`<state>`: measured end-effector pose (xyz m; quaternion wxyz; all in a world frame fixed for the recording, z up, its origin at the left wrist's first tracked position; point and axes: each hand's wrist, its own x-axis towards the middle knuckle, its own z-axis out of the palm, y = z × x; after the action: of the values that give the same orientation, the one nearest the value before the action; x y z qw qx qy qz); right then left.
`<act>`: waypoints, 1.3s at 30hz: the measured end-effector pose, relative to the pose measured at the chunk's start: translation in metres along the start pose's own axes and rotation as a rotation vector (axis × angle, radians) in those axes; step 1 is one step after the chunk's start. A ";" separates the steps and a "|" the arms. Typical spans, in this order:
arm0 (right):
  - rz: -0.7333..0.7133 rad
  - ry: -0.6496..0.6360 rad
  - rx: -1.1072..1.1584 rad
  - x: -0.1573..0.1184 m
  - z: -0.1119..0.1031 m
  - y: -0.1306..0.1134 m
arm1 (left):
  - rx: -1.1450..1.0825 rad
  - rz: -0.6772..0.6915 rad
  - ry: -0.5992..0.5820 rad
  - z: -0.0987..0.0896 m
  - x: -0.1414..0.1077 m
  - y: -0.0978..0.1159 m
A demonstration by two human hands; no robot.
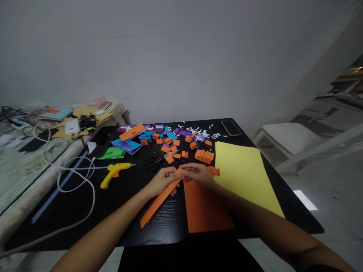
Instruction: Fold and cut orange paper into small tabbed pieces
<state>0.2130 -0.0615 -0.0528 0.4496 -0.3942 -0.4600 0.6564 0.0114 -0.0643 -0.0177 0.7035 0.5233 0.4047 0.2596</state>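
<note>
A long orange paper strip (159,202) slants up from the table's front, its far end between my two hands. My left hand (164,180) is closed around the strip near that end, thumb on top. With its fingertips, my right hand (198,174) pinches the strip's tip. Beneath my right hand and forearm lies an orange sheet (208,211). Small folded orange paper pieces (176,143) are scattered just beyond my hands, with a stack of orange pieces (204,156) to their right. Black-handled scissors (154,163) rest on the table, partly among the pieces.
A yellow glue gun (116,173) lies left of my hands, near a white cable (92,189). Yellow sheets (244,173) cover the right side. Behind are colored paper stacks (127,145), white paper scraps (202,133) and a phone (231,127). A white chair (289,138) stands right.
</note>
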 end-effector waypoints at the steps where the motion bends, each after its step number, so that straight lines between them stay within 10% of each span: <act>1: 0.002 0.003 -0.002 0.000 0.000 0.000 | 0.002 0.000 0.003 0.000 0.000 0.000; 39: -0.089 -0.033 -0.031 -0.009 0.009 -0.007 | -0.034 0.040 0.048 0.002 -0.003 0.006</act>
<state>0.2088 -0.0713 -0.0430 0.4647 -0.3694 -0.4945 0.6348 0.0124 -0.0657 -0.0107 0.6972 0.5128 0.4064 0.2931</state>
